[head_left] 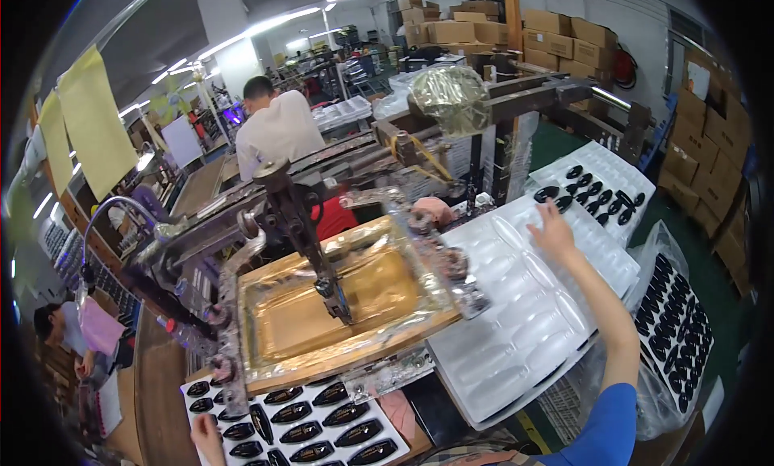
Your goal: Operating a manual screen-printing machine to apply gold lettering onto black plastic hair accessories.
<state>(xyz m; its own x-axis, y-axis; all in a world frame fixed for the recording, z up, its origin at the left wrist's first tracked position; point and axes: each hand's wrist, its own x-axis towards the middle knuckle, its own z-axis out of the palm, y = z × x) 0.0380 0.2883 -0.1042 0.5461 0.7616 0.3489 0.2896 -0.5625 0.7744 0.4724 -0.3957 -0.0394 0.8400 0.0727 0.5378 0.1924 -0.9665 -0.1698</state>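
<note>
My right hand [553, 234] reaches out over a stack of white moulded plastic trays [508, 280]. Its fingers are stretched and the thumb stands apart; the fingertips are at a glossy black oval piece [547, 194], and whether they touch it I cannot tell. At the lower left, my left hand [208, 438] is beside the edge of a white tray filled with black oval pieces [300, 431] that carry gold print. Its fingers are partly hidden and blurred. Between the hands stands a screen-printing frame [355, 357] of wood, with a golden mesh and a dark squeegee arm [310, 240] above it.
More black pieces [601, 200] lie on a far white tray. A bagged tray of black pieces [677, 329] is at the right. Metal rails [524, 103] cross behind the frame. Cardboard boxes [697, 151] are stacked at right; a person in a light shirt [282, 131] is farther back.
</note>
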